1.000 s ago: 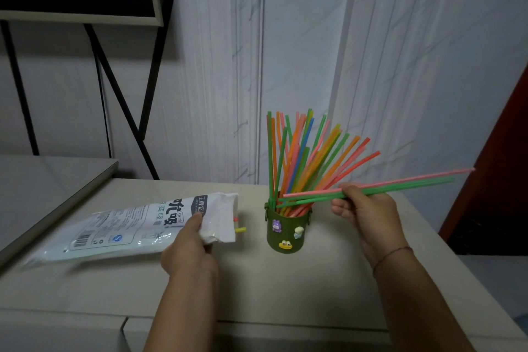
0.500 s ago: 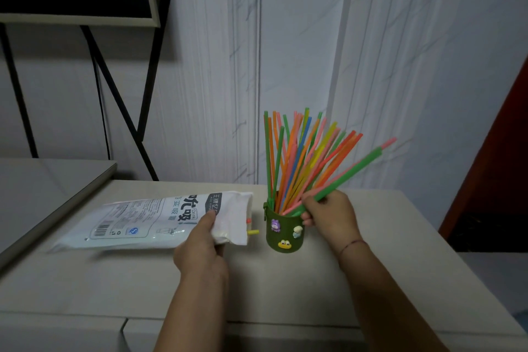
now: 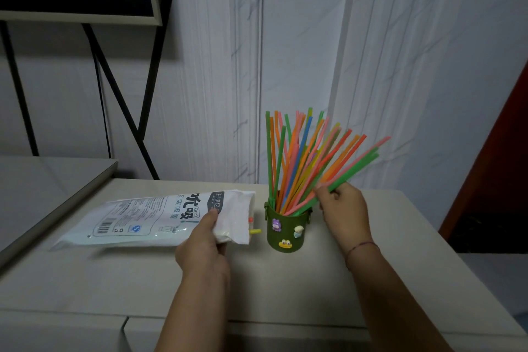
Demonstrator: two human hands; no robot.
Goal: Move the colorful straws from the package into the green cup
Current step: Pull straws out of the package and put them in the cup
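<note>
A pale table point(image 3: 285, 288) carries everything. On its left side lies the white plastic straw package point(image 3: 148, 220), flat, printed with dark characters and a barcode, its open end turned toward the cup. Just to its right stands the green cup point(image 3: 285, 230), upright, decorated with small cartoon figures, close to the package but apart from it. A fan of colorful straws point(image 3: 303, 160) stands in the cup, leaning mostly rightward. The person's left hand point(image 3: 204, 251) pinches the package near its open end, thumb on top. The right hand point(image 3: 344, 210) sits just right of the cup, fingers curled around a green straw point(image 3: 353, 170) and a pink straw point(image 3: 368, 151) whose lower ends reach into the cup. Two short straw tips point(image 3: 255, 231), one yellow and one reddish, poke out of the package mouth.
</note>
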